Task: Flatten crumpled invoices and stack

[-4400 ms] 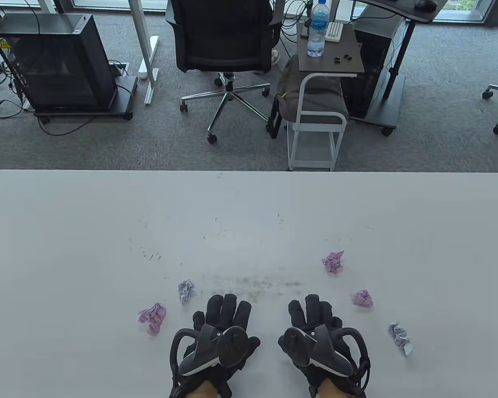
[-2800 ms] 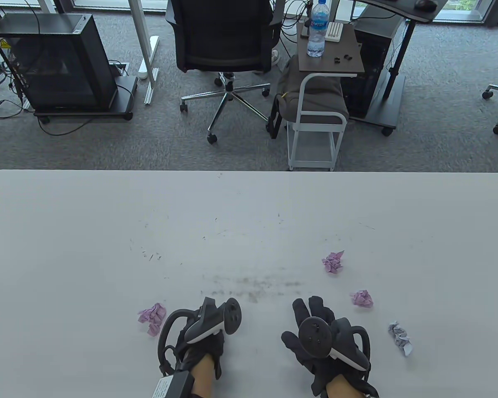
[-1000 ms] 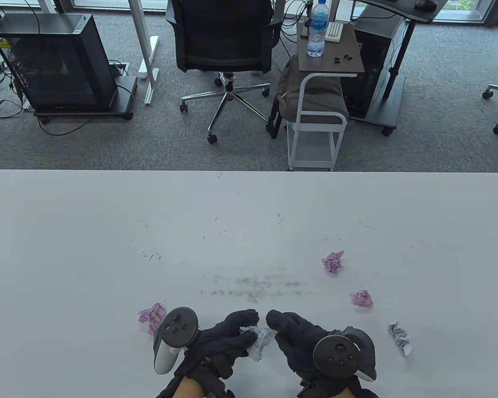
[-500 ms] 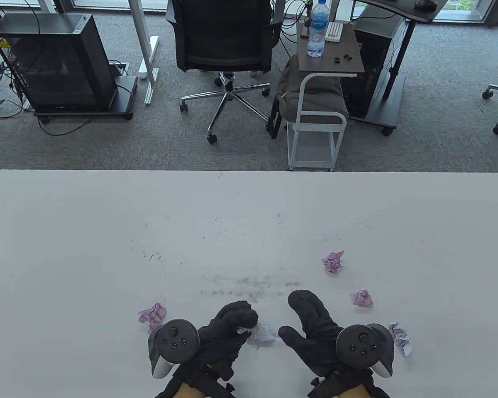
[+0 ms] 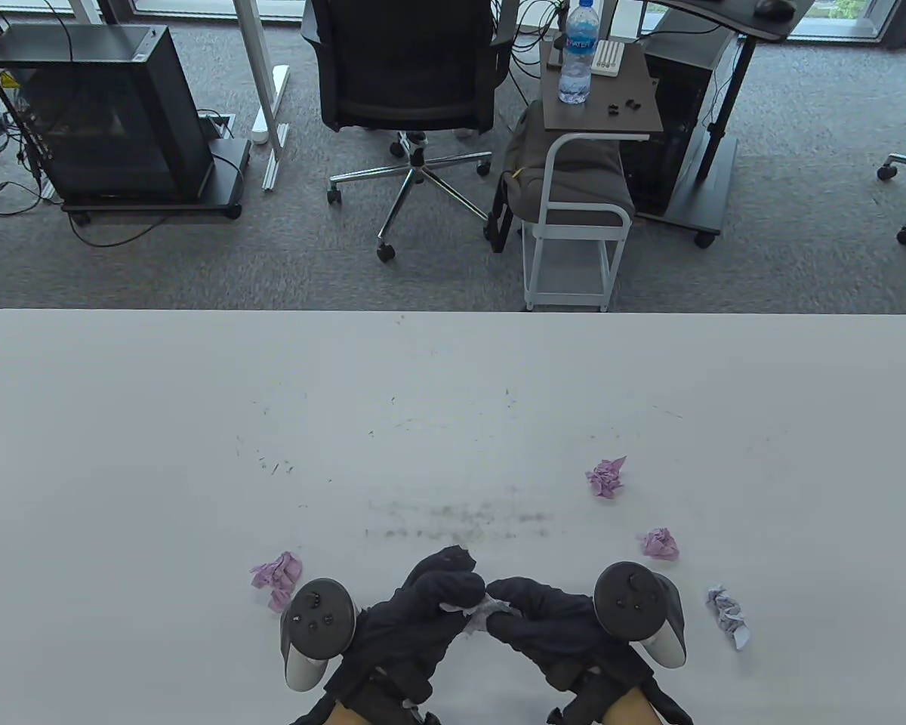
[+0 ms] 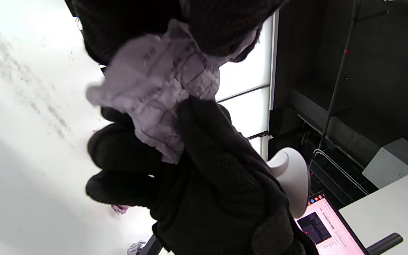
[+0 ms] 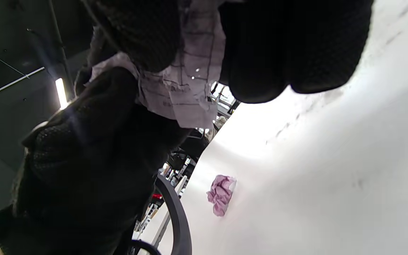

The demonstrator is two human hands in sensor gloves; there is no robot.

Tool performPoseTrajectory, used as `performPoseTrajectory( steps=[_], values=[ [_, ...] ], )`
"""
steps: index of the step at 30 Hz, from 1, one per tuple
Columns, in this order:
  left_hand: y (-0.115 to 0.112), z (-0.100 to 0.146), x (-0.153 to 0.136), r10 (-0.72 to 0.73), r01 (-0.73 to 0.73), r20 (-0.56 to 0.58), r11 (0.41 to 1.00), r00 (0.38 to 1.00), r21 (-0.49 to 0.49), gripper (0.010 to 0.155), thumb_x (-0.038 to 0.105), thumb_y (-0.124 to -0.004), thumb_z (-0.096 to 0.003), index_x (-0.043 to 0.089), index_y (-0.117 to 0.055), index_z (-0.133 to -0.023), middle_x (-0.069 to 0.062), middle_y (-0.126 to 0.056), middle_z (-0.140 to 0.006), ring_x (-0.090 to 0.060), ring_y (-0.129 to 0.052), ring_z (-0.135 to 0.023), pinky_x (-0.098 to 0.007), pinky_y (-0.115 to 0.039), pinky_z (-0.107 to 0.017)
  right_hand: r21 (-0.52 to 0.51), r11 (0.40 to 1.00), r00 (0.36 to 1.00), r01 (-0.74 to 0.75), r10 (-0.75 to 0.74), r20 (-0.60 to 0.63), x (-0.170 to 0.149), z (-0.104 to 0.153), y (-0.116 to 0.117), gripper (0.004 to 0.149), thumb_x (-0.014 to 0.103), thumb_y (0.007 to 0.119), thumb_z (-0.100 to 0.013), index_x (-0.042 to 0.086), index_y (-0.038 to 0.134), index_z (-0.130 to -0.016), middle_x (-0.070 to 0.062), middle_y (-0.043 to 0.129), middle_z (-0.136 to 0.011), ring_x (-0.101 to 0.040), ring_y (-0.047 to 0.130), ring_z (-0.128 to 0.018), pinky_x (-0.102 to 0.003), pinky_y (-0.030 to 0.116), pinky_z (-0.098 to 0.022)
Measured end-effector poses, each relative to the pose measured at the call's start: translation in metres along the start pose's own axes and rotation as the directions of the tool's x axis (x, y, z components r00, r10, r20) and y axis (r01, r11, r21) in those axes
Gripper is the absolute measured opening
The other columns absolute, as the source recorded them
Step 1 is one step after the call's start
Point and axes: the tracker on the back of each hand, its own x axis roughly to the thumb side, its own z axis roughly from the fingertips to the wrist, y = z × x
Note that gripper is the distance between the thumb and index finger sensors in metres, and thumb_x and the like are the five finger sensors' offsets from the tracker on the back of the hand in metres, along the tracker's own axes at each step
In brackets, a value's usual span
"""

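Centrally, at the bottom of the table view, saw a pale grey crumpled invoice pinched from both sides, lifted off the white table. Found the left hand curled on its left part and the right hand curled on its right part, fingertips nearly meeting over the paper. Noted a tracker on each hand, to the outer side of each glove. From the left wrist view, made out the same invoice partly opened, creased, with printed grid lines, clamped at the top of the frame by the left hand's fingers and gripped from below by the right hand. From the right wrist view, saw the sheet hanging at top centre between the right hand's fingers and the left hand at frame left.

Further out, counted four other crumpled balls lying on the table, all apart from the hands: a pink one at lower left, just beside the left tracker; a pink one right of centre; a pink one below it; a grey one at lower right.

Beyond the table's far edge, at the top of the frame, noted an office chair, a side cart with a water bottle, and a dark cabinet at upper left.
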Motion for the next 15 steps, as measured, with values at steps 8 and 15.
performPoseTrajectory(
  steps=[8,15],
  values=[
    [0.013,0.001,-0.022,-0.121,0.115,-0.121,0.992,0.985,-0.053,0.04,0.014,-0.077,-0.0565,0.017,-0.077,-0.096,-0.019,-0.046,-0.112,-0.039,-0.081,-0.091,-0.056,-0.075,-0.066,-0.153,0.952,0.963,-0.265,0.269,0.001,0.005,0.01,-0.017,0.04,0.019,0.083,-0.053,0.019,0.07,-0.09,-0.018,0.09,-0.078,-0.029,0.097,-0.053,-0.047,0.088,-0.04],
    [0.017,0.002,-0.022,-0.152,0.147,-0.119,0.988,0.981,-0.047,0.081,0.062,-0.074,-0.0544,0.021,-0.044,-0.118,-0.015,-0.032,-0.119,-0.054,-0.058,-0.101,-0.069,-0.062,-0.067,-0.118,0.861,0.854,-0.496,0.507,0.112,0.026,0.008,-0.002,0.038,0.02,0.084,-0.052,0.021,0.074,-0.089,-0.015,0.09,-0.079,-0.028,0.097,-0.055,-0.046,0.088,-0.041]
  ],
)
